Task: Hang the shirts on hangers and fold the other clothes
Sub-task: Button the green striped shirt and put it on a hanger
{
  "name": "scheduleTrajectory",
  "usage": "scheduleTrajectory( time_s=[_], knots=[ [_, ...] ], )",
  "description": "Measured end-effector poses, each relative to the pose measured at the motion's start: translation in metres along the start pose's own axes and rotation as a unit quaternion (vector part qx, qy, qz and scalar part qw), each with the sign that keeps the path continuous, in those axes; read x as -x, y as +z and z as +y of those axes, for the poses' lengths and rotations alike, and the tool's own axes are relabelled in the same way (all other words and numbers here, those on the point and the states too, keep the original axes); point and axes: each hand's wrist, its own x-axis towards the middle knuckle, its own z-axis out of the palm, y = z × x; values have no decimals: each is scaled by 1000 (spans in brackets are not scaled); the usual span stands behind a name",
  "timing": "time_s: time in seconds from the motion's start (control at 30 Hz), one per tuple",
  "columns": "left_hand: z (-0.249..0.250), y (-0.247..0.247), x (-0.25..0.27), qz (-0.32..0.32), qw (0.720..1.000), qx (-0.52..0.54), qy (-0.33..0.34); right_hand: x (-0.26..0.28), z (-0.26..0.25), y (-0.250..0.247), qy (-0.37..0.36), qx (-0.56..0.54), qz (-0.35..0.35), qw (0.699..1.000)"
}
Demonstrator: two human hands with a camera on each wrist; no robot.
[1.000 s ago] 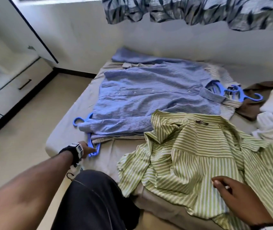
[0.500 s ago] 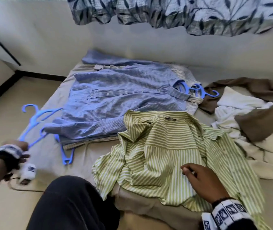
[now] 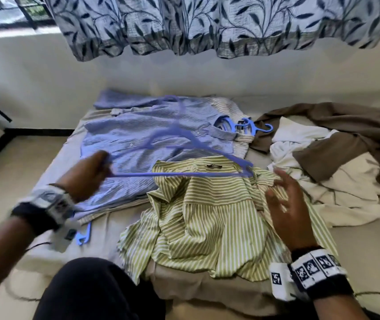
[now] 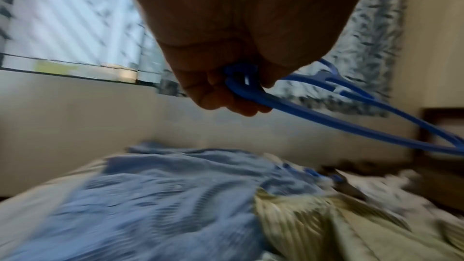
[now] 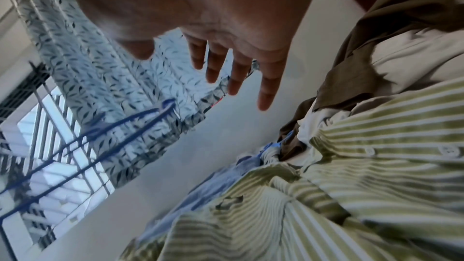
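My left hand (image 3: 92, 172) grips one end of a blue plastic hanger (image 3: 184, 174) and holds it in the air, blurred, above the bed; the wrist view shows fingers curled round the hanger (image 4: 251, 90). Under it lies a green-and-white striped shirt (image 3: 207, 215), crumpled, collar toward the wall. My right hand (image 3: 283, 197) hovers over the shirt's right shoulder with fingers spread, holding nothing; its fingers (image 5: 268, 86) are straight in the wrist view. A blue striped shirt (image 3: 142, 139) lies flat behind, with a hanger hook (image 3: 258, 128) at its collar.
Another blue hanger (image 3: 84, 236) sticks out from under the blue shirt near the mattress edge. A heap of brown cloth (image 3: 345, 139) and white cloth (image 3: 336, 195) covers the right of the bed. A leaf-print curtain (image 3: 207, 26) hangs above. My dark-clad knee (image 3: 92, 292) is below.
My left hand has lifted the blue hanger from the bed's left edge and swung it right, over the green shirt. My right hand has risen off the shirt and spread its fingers.
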Motion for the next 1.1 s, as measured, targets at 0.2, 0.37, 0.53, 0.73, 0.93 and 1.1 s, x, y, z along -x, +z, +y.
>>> scheduleTrajectory(
  time_s=[0.2,0.37,0.53,0.73,0.93,1.1],
  knots=[
    [194,50,-45,-159,984,-17,79,-7,-4,-22,51,-37,-31,998],
    [210,102,-53,-160,978,26,134,-12,15,-41,90,206,-86,971],
    [167,147,-63,-17,1000,12,-8,-12,20,-62,104,220,-84,966],
    [105,176,-76,-70,926,36,-370,-13,13,-65,127,163,-78,975],
    [148,139,-48,145,948,179,-221,-18,1,-42,134,156,-203,957],
    [233,111,16,134,929,344,-18,-19,11,-6,95,208,-211,950]
  ],
)
